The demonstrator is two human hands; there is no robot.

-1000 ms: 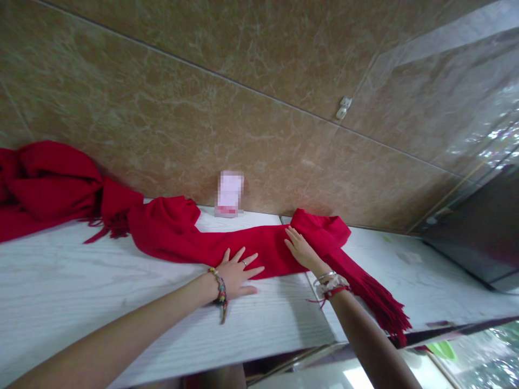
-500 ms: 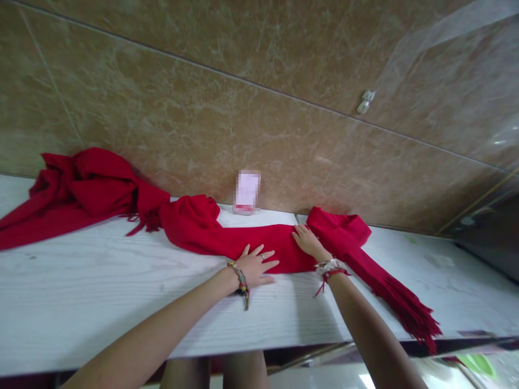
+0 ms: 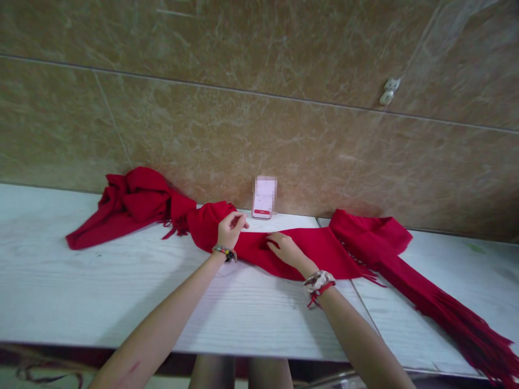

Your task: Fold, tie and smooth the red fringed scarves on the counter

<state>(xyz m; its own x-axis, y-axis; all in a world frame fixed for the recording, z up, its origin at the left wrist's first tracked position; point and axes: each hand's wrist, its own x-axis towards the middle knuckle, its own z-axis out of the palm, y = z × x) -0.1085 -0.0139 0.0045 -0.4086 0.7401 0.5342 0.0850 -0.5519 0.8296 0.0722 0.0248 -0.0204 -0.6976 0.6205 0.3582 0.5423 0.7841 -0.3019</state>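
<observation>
A red fringed scarf (image 3: 312,251) lies across the white wood-grain surface, flat in the middle and bunched at its left part. My left hand (image 3: 231,227) is raised over the bunched left part, fingertips drawn together in a pinch; anything between them is too small to make out. Over the flat stretch is my right hand (image 3: 287,249), open, fingers loosely extended and the thumb apart, close to the cloth or touching it. To the right, more red fringed cloth (image 3: 365,232) is folded over, its long fringe hanging toward the front edge.
A phone (image 3: 263,202) with a lit screen leans on the brown marbled wall (image 3: 227,129) behind the scarf. Further left lies a crumpled red cloth (image 3: 138,200). A small white cat-shaped hook (image 3: 390,91) is fixed to the wall. The white surface (image 3: 243,324) ends near my legs.
My left hand has left the flat cloth, moved up and left, and drawn its fingers together. My right hand has shifted left along the scarf. The camera view has turned.
</observation>
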